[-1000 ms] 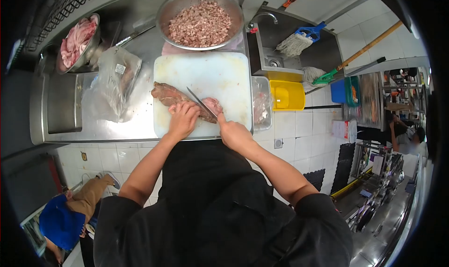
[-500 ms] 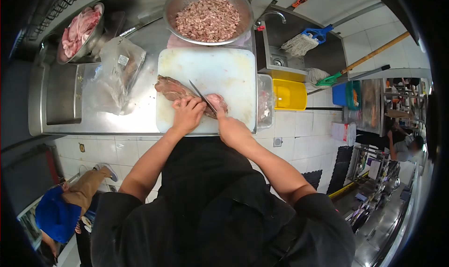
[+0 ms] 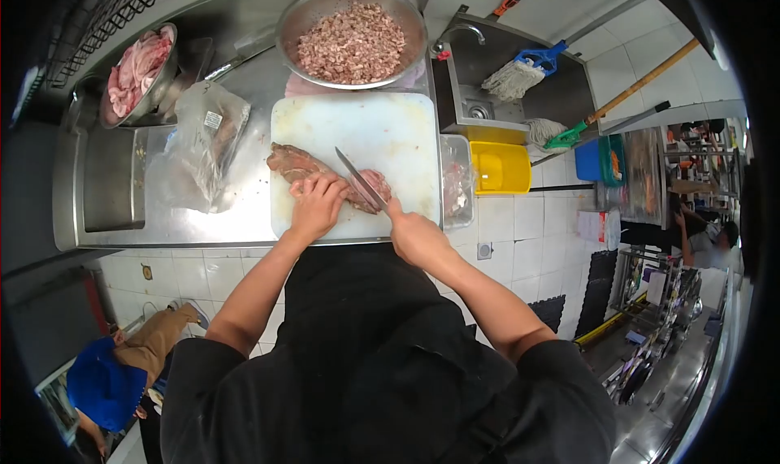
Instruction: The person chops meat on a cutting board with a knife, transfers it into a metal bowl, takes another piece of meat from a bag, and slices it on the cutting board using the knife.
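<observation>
A long piece of raw meat [image 3: 297,162] lies slantwise on the white cutting board [image 3: 357,119]. My left hand [image 3: 318,208] presses on its middle with the fingers curled over it. In my right hand [image 3: 417,235] is a knife [image 3: 358,174], gripped by the handle, its blade pointing up and to the left. The blade lies across the right end of the meat, where a pinkish part [image 3: 375,180] shows on its far side. Whether the edge is through the meat I cannot tell.
Behind the board stands a steel bowl [image 3: 284,54] of diced meat. To the left are a plastic bag [image 3: 207,139] and a tilted bowl of meat [image 3: 169,70]. A clear container [image 3: 457,216] and yellow tub [image 3: 500,169] stand to the right. Another person [image 3: 110,379] is at lower left.
The knife and my right hand have shifted slightly to the right relative to the meat. My left hand has slid a little left along the meat. The whole view has tilted slightly.
</observation>
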Tool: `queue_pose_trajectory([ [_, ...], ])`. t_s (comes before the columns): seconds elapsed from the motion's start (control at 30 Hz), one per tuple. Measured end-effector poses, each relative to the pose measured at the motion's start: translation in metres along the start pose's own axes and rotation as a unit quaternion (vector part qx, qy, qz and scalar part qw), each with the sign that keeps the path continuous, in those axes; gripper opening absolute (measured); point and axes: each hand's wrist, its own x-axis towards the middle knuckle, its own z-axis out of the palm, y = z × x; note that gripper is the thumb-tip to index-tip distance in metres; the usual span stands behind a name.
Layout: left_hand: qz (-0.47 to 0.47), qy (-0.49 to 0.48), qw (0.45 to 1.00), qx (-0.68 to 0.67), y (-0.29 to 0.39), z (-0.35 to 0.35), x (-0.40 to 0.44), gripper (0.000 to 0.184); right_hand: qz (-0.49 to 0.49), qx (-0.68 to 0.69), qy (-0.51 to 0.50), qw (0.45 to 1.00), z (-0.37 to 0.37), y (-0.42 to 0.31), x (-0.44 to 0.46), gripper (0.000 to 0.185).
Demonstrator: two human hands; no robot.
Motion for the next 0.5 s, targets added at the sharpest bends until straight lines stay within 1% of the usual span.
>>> queue_pose_trajectory([
  [0.03, 0.012, -0.001, 0.999, 0.033, 0.0, -0.001, 0.001, 0.02, 0.015, 0.0, -0.022, 1.0, -0.012, -0.006, -0.011, 0.028],
  [0.13, 0.015, 0.004, 0.999, 0.03, -0.001, 0.002, 0.002, 0.019, 0.039, -0.003, -0.067, 0.997, -0.025, -0.015, -0.038, 0.026],
  [0.2, 0.01, 0.013, 0.999, 0.027, -0.002, 0.007, -0.002, 0.019, 0.045, -0.005, -0.087, 0.995, -0.018, -0.014, -0.04, 0.025],
  [0.27, 0.005, 0.02, 0.999, 0.024, -0.004, 0.008, -0.004, 0.018, 0.016, 0.009, -0.012, 1.0, 0.01, -0.008, -0.029, 0.024],
  [0.37, 0.002, 0.013, 1.0, 0.028, -0.001, 0.01, -0.006, 0.02, 0.018, 0.02, 0.003, 1.0, 0.03, -0.009, 0.03, 0.019],
  [0.47, 0.005, 0.008, 1.0, 0.028, -0.006, 0.011, -0.006, 0.02, 0.015, 0.019, -0.019, 1.0, 0.019, -0.013, 0.024, 0.017],
  [0.5, 0.008, 0.019, 1.0, 0.023, -0.006, 0.013, -0.006, 0.02, 0.015, 0.018, -0.016, 1.0, 0.011, -0.013, 0.011, 0.017],
])
